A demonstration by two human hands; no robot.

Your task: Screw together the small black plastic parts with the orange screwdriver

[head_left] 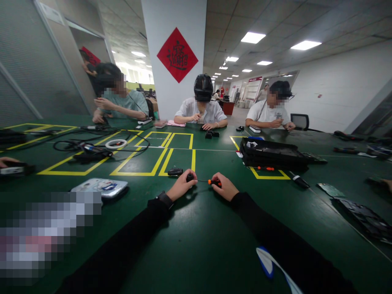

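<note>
My left hand [179, 188], with a dark band at its wrist, pinches a small rounded black part [190, 177] just above the green table. From the right, my right hand [226, 188] grips an orange and black screwdriver [210, 182] by its handle. Its thin shaft points left at the black part; whether the tip touches it is too small to tell. Beside my left fingers lies another black piece [175, 172], longer and rounded. Both hands are closed, close together over the middle of the table.
A stack of black trays [272, 153] stands to the right, with an orange tool [266, 168] before it. On the left are a silvery case [102, 188], a white ring [116, 143] and tangled black cables. A blue-and-white object [265, 263] lies near my right sleeve. Several people sit opposite.
</note>
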